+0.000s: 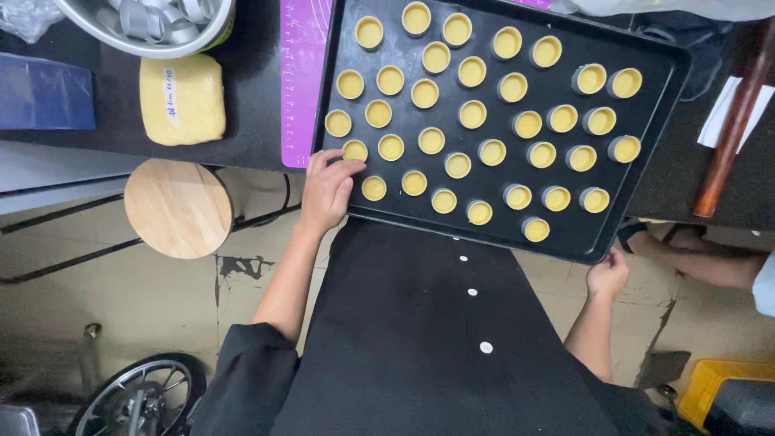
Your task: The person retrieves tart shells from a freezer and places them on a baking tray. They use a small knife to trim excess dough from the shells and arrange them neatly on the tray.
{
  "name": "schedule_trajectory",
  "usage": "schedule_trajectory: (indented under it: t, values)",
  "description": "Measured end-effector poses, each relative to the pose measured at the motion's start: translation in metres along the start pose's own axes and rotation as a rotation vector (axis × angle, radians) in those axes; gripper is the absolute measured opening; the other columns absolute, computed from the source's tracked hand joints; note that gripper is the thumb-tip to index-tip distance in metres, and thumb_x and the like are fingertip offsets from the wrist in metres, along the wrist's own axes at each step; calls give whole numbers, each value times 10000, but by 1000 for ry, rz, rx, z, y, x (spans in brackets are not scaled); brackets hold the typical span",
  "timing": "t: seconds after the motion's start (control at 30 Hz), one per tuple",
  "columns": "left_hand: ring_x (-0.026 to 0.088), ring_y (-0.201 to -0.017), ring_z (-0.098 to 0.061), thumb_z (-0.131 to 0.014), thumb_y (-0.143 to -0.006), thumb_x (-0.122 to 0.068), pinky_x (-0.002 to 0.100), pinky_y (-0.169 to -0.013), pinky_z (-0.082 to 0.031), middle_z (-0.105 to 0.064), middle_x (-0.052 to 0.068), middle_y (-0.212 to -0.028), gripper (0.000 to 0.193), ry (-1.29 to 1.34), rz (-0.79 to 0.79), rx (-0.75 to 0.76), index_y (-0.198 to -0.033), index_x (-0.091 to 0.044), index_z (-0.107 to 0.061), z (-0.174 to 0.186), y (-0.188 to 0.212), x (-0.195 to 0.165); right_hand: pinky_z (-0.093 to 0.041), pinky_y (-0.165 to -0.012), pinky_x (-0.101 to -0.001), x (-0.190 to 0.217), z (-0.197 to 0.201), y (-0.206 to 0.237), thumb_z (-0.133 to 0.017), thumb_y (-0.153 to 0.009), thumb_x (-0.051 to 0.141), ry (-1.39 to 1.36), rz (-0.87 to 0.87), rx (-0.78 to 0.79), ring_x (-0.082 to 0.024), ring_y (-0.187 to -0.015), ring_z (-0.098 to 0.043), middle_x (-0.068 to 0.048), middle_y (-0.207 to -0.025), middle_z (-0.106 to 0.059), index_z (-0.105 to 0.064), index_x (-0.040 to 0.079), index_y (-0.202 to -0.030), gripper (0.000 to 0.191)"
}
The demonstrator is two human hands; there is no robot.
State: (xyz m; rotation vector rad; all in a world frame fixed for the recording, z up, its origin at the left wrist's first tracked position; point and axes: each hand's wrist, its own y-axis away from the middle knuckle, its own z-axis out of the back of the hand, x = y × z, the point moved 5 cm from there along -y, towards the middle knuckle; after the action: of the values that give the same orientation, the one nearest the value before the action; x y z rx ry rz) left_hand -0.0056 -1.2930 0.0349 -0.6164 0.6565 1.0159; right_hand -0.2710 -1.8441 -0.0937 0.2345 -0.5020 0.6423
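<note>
A person in a black buttoned garment holds a black baking tray at the edge of a dark worktop, seen from above. The tray carries 38 small round tart shells, each a metal cup lined with yellow dough, set in loose slanting rows.

The tray's long axis runs from upper left to lower right, its near long edge tilted down to the right and overhanging the worktop above the person's lap. The left hand lies on the tray's near-left corner, fingers spread and fairly flat over the rim, fingertips just beside the nearest shell; it grips nothing but the tray edge. The right hand curls under the near-right corner, fingers wrapped on the rim; how tightly cannot be told.

Left of the tray lie one purple baking mat, one wrapped block of yellow dough and one metal bowl of ring cutters. One wooden rolling pin lies well to the right. One round wooden stool stands below the worktop's edge, apart from the left hand, with bare tiled floor around it.
</note>
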Motion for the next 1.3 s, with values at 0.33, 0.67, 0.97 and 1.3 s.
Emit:
schedule_trajectory:
  t: [0.33,0.67,0.97,1.3]
  values:
    - [324,-1190,-587,-581,-885,-29,435,-1056,-444,-700,113,-1229,335,-110,72,-178,-1203,-46,-683,11,-64,61,-474,-777,-404,1,-28,-2,-381,-1144,371,-927,-519,163,-247,-938,-639,-84,-1122,-694,-640,57,-1229,416]
    - [360,-1295,-517,-584,-862,-16,467,-1105,-407,-670,88,-1282,397,-249,-167,-7,-1230,-102,-709,-8,-172,67,-561,-1013,-414,18,-30,-21,-284,-1135,347,-1102,-451,73,-250,-1130,-693,-132,-1216,-710,-620,46,-1137,451]
    - [388,-1122,-547,-607,-853,-70,487,-1006,-434,-666,179,-1086,140,-253,-20,-89,-975,-51,-674,31,-100,55,-604,-935,-356,21,-31,-23,-286,-1080,255,-1105,-443,63,-225,-1039,-715,-122,-1131,-732,-650,14,-1097,437]
    - [331,-1307,-481,-499,-893,-151,455,-1119,-332,-679,96,-1288,468,98,-186,48,-1351,-69,-557,-32,-207,39,-603,-885,-377,24,-28,-25,-426,-1024,117,-1014,-427,38,-251,-999,-726,-166,-1134,-723,-663,-53,-1110,304]
